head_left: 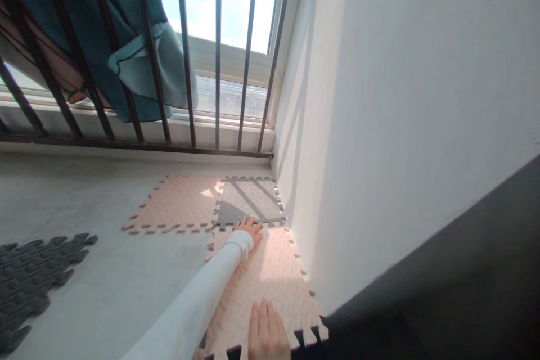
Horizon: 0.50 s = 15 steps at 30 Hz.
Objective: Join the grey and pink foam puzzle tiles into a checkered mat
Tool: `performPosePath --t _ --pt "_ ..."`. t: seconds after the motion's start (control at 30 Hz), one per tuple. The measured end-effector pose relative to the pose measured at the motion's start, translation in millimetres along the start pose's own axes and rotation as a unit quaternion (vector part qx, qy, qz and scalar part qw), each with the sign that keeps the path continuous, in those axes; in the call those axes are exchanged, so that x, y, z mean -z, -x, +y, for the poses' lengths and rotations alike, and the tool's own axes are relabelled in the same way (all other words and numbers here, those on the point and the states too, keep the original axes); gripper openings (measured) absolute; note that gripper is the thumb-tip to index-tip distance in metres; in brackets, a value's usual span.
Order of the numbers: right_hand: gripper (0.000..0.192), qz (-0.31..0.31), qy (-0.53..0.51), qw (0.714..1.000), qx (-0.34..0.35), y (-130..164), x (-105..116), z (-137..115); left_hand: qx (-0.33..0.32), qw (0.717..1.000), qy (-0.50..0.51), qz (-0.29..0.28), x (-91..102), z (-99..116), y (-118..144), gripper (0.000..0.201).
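A pale pink interlocking foam mat tile (274, 270) lies flat along the wall, its toothed far edge against a grey foam tile (248, 199) in the corner. Fingers spread, my left hand (250, 229) rests over the seam between these two tiles; whether the teeth beneath it are locked cannot be seen. My right hand (268, 331) lies flat on the near part of the pale pink tile, fingers straight and side by side. Another pink tile (179, 202) adjoins the grey one on its left. Neither hand grasps anything.
A loose dark grey foam tile (36, 284) lies on the grey floor (113, 287) at left. The white wall (405, 95) borders the tiles on the right. Dark metal railing bars (218, 56) stand before the window, with a teal curtain (109, 28) hanging behind them.
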State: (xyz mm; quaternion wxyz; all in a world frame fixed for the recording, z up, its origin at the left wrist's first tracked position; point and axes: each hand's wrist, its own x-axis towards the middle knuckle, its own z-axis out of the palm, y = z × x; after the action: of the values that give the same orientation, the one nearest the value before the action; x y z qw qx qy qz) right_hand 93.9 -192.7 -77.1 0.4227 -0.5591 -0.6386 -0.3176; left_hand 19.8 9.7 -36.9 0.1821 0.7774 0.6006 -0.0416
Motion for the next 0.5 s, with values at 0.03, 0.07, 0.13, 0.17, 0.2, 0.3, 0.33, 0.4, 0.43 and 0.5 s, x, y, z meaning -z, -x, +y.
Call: performPosePath --t 0.03,0.07,0.13,0.17,0.2,0.3,0.33,0.4,0.43,0.5 --pt "0.039 -0.001 0.000 1.000 0.004 0.9 0.0 -0.1 0.001 1.000 -0.002 0.001 -0.3 0.0 -0.1 0.052" --pt "0.039 -0.003 0.001 1.000 0.008 1.5 0.1 -0.1 0.002 1.000 -0.004 0.001 -0.3 0.0 -0.2 0.052" --pt "0.040 0.004 0.002 1.000 0.009 1.8 -0.1 -1.0 0.004 1.000 -0.006 -0.003 0.3 0.2 -0.5 0.051" --pt "0.040 0.013 0.003 1.000 0.005 1.6 -0.6 -2.0 0.005 1.000 -0.007 -0.005 0.8 0.3 -0.7 0.051" --pt "0.040 0.022 0.004 1.000 0.002 1.3 -1.2 -3.2 0.006 1.000 -0.008 -0.007 1.2 0.5 -0.9 0.050" --pt "0.041 0.040 0.008 0.999 -0.004 1.2 -2.1 -7.0 0.008 1.000 -0.008 -0.004 1.3 0.7 -2.5 0.049" --pt "0.041 0.038 0.011 0.999 -0.003 2.0 -1.5 -8.0 0.008 1.000 -0.008 -0.002 0.8 0.6 -3.2 0.049" --pt "0.041 0.036 0.025 0.999 0.006 5.6 2.3 -9.4 0.008 1.000 -0.007 0.000 -0.9 0.1 -4.6 0.049" --pt "0.039 0.034 0.038 0.999 0.021 8.0 5.5 -10.1 0.007 1.000 -0.007 -0.001 -1.9 -0.3 -5.2 0.049" --pt "0.037 0.033 0.062 0.996 0.059 12.5 14.3 -11.6 0.004 1.000 -0.007 -0.001 -3.7 -1.4 -6.1 0.050"
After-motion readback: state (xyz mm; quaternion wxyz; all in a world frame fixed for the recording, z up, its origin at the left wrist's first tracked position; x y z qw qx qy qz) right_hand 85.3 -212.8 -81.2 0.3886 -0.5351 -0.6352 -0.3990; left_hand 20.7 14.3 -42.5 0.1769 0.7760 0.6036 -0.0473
